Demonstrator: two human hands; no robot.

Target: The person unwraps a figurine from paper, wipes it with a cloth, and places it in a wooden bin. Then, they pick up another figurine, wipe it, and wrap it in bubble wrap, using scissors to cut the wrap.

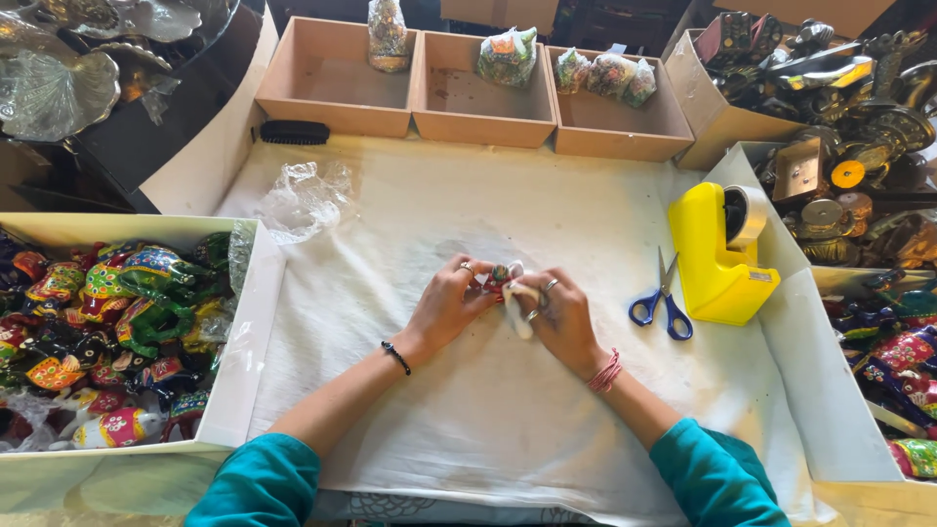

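- The small painted figurine (500, 274), red with green and blue touches, sits at the middle of the white cloth (488, 410), held between both hands with a scrap of white wrap (519, 310) trailing from it toward 5 o'clock
- The left hand (447, 307) lies at the figurine's 8 o'clock, fingers curled, fingertips pinching its left side
- The right hand (561, 314) lies at its 4 o'clock, fingers bent over the wrap, pressing it against the piece
- Judged from this, a steady left pinch while the right smooths the wrap snugly would serve best
- Blue-handled scissors (664, 301) and a yellow tape dispenser (717, 256) lie at 3 o'clock; a tray of painted figurines (107, 332) at 9 o'clock
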